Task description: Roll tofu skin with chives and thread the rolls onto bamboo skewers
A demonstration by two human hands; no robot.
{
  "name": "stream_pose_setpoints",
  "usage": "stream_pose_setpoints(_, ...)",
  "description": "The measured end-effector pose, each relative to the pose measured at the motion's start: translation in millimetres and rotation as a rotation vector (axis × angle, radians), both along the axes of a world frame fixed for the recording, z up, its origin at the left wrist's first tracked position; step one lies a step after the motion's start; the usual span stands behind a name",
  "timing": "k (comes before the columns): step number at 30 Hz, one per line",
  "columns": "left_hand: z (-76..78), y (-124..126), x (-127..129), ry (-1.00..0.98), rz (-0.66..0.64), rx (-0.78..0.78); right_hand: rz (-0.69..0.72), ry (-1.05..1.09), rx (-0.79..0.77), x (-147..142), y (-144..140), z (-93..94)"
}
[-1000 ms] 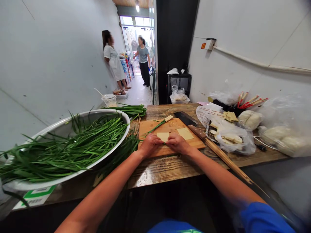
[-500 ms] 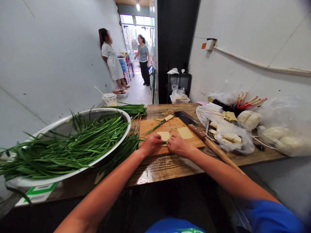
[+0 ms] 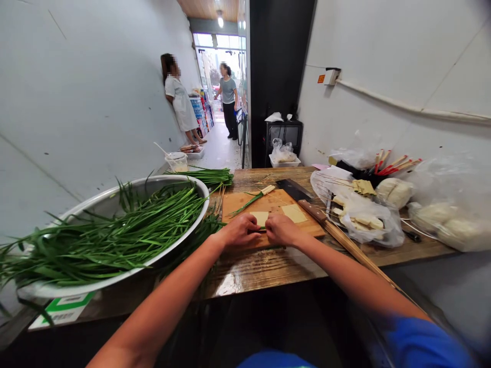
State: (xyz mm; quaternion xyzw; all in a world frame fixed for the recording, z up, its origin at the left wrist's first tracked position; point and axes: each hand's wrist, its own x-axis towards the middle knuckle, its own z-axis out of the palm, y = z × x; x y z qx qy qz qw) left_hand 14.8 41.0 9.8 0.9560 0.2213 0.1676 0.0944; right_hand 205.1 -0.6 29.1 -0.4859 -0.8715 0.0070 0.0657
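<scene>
Left hand (image 3: pixel 238 231) and right hand (image 3: pixel 281 229) side by side at the near edge of the cutting board (image 3: pixel 245 200) on the table (image 3: pixel 264 266), each grip pinched narrow on the pale tofu sheet (image 3: pixel 261 218) wrapped round green chives (image 3: pixel 258 228), cleaver (image 3: pixel 297 193) beside.

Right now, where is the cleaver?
The cleaver lies on the right rear part of the cutting board, blade toward the far wall, its handle angled toward the bundle of skewers, beyond the right hand.

Left hand (image 3: pixel 238 231), right hand (image 3: pixel 282 229) pinching tofu sheet (image 3: pixel 260 217), cutting board (image 3: pixel 245 200)
</scene>
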Motion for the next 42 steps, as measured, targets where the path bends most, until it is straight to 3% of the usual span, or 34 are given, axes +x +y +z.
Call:
stream_pose_setpoints(6, -13.9, 11.5, 4.7, -0.078, 0.079, -0.041, -0.065, 0.136, -0.102, 7.1, 5.5, 6.2)
stream_pose_setpoints(12, -13.9, 11.1, 7.3, -0.076, 0.144, -0.060, -0.046, 0.566, 0.147, 42.3, 8.0, -17.3)
stream_pose_setpoints(17, -8.2, 5.2, 8.1, -0.074, 0.196, -0.109, 0.107, 0.470, 0.205, 31.5, 3.8, -37.0)
stream_pose_setpoints(25, -9.1, 6.7, 8.3, -0.109, 0.258, -0.215, -0.016, 0.512, -0.024, 16.8, 20.8, -38.5)
stream_pose_setpoints(33, -0.7, 4.3, 8.6, -0.038, 0.230, -0.250, -0.134, 0.373, -0.218, 14.8, 31.0, -22.0)
stream_pose_setpoints(36, -1.4, 3.9, 11.1, -0.062, 0.288, -0.258, -0.104, 0.361, -0.038, 14.1, 23.8, -22.1)
stream_pose_setpoints(39, -2.2, 4.0, 13.5, -0.075, 0.317, -0.272, 0.071, 0.334, 0.295, 12.4, 8.3, -29.7)
stream_pose_setpoints(42, 0.5, 3.9, 15.4, -0.040, 0.337, -0.296, 0.236, 0.215, 0.449, 9.0, -5.1, -40.8)
